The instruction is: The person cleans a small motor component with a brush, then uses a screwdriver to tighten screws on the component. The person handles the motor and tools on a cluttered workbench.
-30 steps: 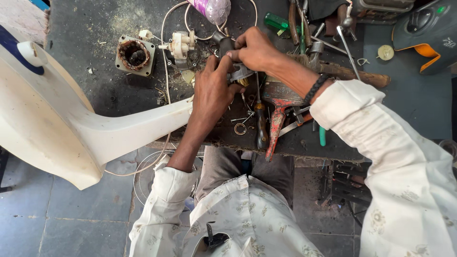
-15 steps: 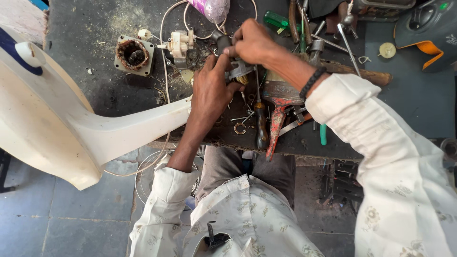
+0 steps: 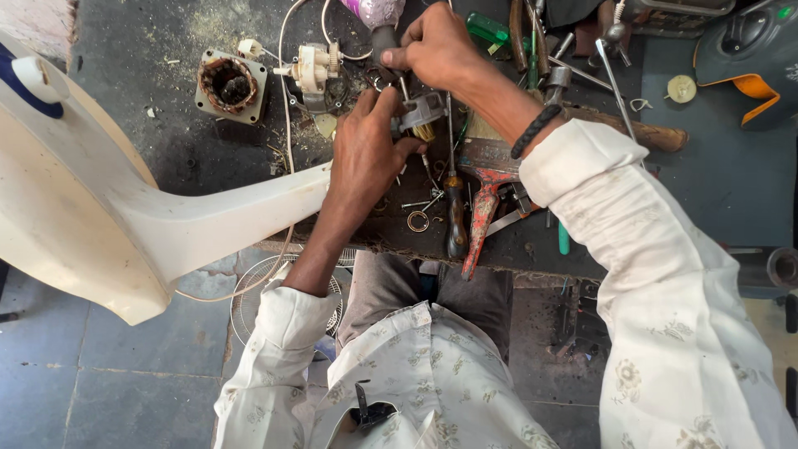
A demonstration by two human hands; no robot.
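The left hand (image 3: pixel 366 158) grips a small grey metal bracket (image 3: pixel 420 112) with copper windings, holding it just above the dark tabletop (image 3: pixel 166 150). The right hand (image 3: pixel 436 46) closes its fingers on a thin tool shaft (image 3: pixel 406 87) that points down into the bracket (its tip is hidden). Near the left hand lie a square motor stator (image 3: pixel 230 85) and a white switch part (image 3: pixel 312 71). A red-handled pair of pliers (image 3: pixel 482 195) rests beside a screwdriver (image 3: pixel 455 212). A white fan stand (image 3: pixel 125 224) leans at left.
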